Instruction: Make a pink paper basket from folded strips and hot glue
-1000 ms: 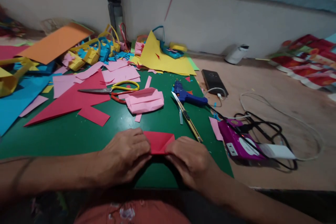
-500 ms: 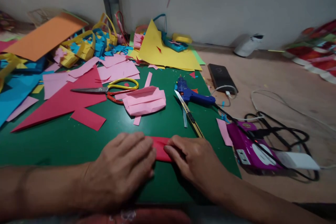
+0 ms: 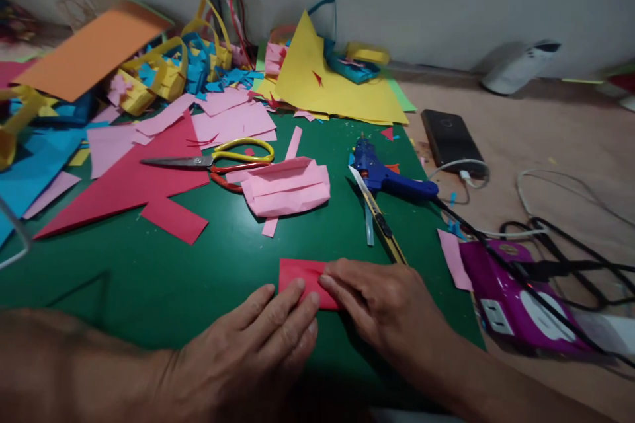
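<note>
A folded piece of red paper (image 3: 294, 272) lies on the green board (image 3: 198, 291) in front of me. My left hand (image 3: 268, 337) has its fingers stretched out, the tips resting on the paper's lower left part. At the paper's right end, my right hand (image 3: 380, 297) pinches it between thumb and fingers, covering that end. Just beyond my right hand lies a yellow box cutter (image 3: 383, 221), blade out. Farther up the board are a folded pink paper piece (image 3: 288, 190), scissors (image 3: 213, 162) with yellow and red handles, and a red paper strip (image 3: 174, 219).
A blue glue gun (image 3: 381, 175) sits by the cutter, its black cord running right to a purple power box (image 3: 516, 297). A phone (image 3: 451, 142) is plugged in behind it. Small paper baskets (image 3: 149, 82), an orange sheet (image 3: 94, 56) and yellow paper (image 3: 327, 89) crowd the back.
My left hand has slid down and back, uncovering the red paper's left end. My right hand keeps its pinch. The whole view has shifted slightly.
</note>
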`<state>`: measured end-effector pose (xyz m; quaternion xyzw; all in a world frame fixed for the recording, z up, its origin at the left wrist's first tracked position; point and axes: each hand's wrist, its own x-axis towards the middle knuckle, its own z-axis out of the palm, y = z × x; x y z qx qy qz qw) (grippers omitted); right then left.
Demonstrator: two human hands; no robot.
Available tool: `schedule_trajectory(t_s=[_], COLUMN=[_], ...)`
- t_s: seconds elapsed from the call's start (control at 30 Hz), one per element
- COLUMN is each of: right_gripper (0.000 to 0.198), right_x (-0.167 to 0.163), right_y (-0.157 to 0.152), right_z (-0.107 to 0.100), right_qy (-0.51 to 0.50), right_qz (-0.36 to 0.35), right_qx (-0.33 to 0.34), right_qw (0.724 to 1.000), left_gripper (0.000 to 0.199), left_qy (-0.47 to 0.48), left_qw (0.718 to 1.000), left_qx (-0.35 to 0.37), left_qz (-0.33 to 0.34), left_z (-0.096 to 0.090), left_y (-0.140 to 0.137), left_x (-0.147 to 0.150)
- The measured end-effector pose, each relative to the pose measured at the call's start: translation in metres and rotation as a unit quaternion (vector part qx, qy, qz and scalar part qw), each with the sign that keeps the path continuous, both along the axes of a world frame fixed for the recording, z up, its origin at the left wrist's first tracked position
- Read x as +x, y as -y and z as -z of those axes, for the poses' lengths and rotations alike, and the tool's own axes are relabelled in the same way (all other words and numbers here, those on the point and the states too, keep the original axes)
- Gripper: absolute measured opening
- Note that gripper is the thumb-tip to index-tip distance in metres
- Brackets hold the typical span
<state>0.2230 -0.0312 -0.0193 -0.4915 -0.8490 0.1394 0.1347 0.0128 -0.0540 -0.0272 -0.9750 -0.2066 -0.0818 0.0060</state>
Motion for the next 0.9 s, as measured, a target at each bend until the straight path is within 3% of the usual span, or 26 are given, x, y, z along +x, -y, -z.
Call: schedule_trajectory(t_s=[0.2, 0.4, 0.73, 0.9], right_gripper=[0.034, 0.032, 0.027, 0.030], right_x=[-0.0008, -0.0031, -0.0069, -0.0071], right_y=[-0.0012, -0.0008, -0.0019, -0.0026], right_z=[-0.0012, -0.0002, 0.0022, 0.0023], right_qy=[0.015, 0.062, 0.109, 0.102], right_qz=[0.002, 0.026, 0.031, 0.016], right_qx=[-0.009, 0.008, 0.069, 0.097], right_qw=[1.000, 0.998, 0.991, 0.990], left_gripper=[0.039, 0.055, 0.044, 0.043], left_qy=[-0.010, -0.028, -0.017, -0.035], left_qw=[1.000, 0.999, 1.000, 0.999], left_qx=[-0.012, -0.010, 0.006, -0.020], left_qz=[-0.009, -0.026, 0.004, 0.001], left_z=[0.0001, -0.0025, 0.0011, 0.0015], left_y=[0.0021, 0.0048, 0.0035, 0.0063], left_x=[0.0008, -0.0005, -0.0016, -0.0005])
